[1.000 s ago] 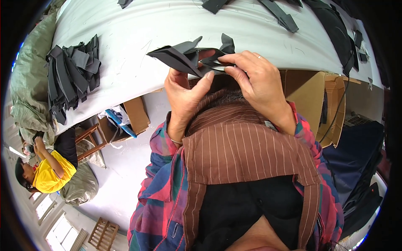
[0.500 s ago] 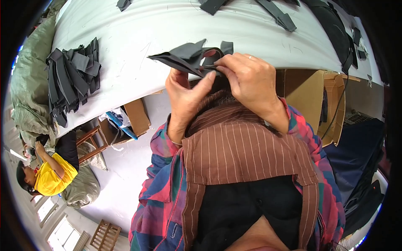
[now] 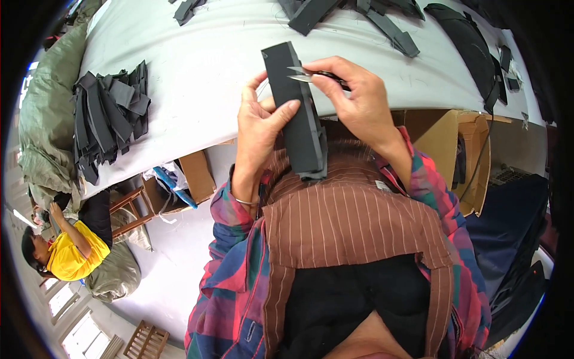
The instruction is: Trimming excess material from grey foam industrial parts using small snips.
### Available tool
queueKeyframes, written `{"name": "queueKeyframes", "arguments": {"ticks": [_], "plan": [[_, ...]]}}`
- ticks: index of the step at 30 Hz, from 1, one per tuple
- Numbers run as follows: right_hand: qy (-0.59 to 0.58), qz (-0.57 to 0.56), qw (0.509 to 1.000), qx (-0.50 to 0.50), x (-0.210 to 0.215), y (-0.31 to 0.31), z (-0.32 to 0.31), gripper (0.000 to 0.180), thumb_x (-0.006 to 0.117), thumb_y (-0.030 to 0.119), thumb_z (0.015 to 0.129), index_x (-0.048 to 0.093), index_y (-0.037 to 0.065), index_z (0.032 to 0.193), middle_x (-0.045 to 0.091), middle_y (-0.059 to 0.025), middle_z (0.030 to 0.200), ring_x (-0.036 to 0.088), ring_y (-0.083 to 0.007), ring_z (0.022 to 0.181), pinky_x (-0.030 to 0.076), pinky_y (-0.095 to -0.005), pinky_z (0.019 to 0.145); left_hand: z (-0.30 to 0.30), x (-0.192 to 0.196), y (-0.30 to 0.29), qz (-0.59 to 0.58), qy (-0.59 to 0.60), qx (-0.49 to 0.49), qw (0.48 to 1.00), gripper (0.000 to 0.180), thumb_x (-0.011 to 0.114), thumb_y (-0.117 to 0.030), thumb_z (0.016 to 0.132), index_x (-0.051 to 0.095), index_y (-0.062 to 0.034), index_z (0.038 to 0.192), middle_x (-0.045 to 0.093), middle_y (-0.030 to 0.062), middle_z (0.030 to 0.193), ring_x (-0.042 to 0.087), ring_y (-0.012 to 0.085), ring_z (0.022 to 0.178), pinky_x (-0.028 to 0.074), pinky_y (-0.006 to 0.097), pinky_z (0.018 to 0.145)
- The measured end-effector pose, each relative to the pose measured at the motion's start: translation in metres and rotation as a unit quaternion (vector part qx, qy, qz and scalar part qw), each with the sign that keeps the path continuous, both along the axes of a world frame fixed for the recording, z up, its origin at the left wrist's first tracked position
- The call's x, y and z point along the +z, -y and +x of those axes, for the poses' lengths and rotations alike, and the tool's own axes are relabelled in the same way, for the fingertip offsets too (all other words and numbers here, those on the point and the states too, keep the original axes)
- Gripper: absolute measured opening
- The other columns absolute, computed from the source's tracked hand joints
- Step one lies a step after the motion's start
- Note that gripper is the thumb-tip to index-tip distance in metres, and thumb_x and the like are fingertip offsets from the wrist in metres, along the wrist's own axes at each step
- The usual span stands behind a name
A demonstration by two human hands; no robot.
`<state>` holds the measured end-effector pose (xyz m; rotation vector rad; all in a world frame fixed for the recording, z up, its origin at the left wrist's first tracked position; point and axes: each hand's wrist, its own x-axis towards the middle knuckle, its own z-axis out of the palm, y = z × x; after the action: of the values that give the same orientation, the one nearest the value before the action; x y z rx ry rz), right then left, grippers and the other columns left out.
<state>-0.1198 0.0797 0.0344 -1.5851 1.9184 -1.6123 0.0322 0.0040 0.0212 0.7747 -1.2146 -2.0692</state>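
My left hand (image 3: 260,122) grips a long folded strip of dark grey fabric (image 3: 288,107), thumb on top and fingers behind. The strip hangs lengthwise over the table's near edge, its lower end by my apron. In my right hand (image 3: 359,99) is a pair of small thread snips (image 3: 320,76), the two pointed blades slightly apart. Their tips lie at the right edge of the strip, near its upper end; whether they touch it I cannot tell.
A heap of similar dark strips (image 3: 113,113) lies at the left of the white-covered table (image 3: 197,72). More dark pieces (image 3: 388,33) lie at the far side. Cardboard boxes (image 3: 439,143) stand beneath. A person in yellow (image 3: 78,251) sits at the left beside large sacks (image 3: 51,107).
The fabric strip has turned from bunched and sideways to lengthwise and flat. My right hand has come off the fabric and the snips' blades now show over it.
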Motion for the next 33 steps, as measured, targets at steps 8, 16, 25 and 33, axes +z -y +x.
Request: {"name": "queueKeyframes", "arguments": {"ticks": [8,16,25,33], "plan": [[-0.135,0.028,0.99,-0.027,-0.008,0.011,-0.016,0.006,0.065,0.017,0.08,0.065,0.012,0.083,0.065,-0.0018,0.072,0.061,-0.0219,0.066,0.046,-0.0321,0.057,0.003,0.001,-0.01,-0.01,0.03,-0.075,0.997,0.053,0.059,0.001,0.084,0.037,0.0021,0.132,0.065,0.0102,0.086,0.063,0.0135,0.065,0.053,0.023,0.057],[-0.095,0.095,0.981,0.142,0.015,-0.003,-0.046,0.015,0.062,0.005,0.081,0.066,0.004,0.096,0.067,-0.0088,0.09,0.063,-0.0209,0.081,0.048,-0.0284,0.072,0.019,0.023,0.006,0.065,0.066,-0.196,0.976,0.056,0.062,-0.004,0.083,0.041,-0.0021,0.135,0.065,0.0066,0.077,0.058,0.0076,0.051,0.046,0.02,0.045],[0.005,0.153,0.952,0.266,0.031,-0.017,-0.053,0.013,0.06,0.001,0.081,0.066,-0.001,0.093,0.066,-0.0088,0.086,0.061,-0.0157,0.08,0.046,-0.0259,0.073,0.028,0.026,0.005,0.072,0.106,-0.27,0.954,0.058,0.066,-0.005,0.08,0.045,-0.0021,0.134,0.064,0.0018,0.087,0.057,0.0031,0.06,0.047,0.017,0.053],[-0.051,0.094,0.973,0.206,0.033,-0.035,-0.052,0.01,0.062,0.002,0.079,0.066,0.001,0.088,0.066,-0.009,0.08,0.062,-0.0208,0.074,0.046,-0.0287,0.069,0.031,0.028,0.002,0.062,0.125,-0.295,0.945,0.057,0.065,-0.004,0.081,0.045,-0.0017,0.135,0.064,0.0019,0.097,0.058,0.0021,0.073,0.047,0.016,0.064]]}}
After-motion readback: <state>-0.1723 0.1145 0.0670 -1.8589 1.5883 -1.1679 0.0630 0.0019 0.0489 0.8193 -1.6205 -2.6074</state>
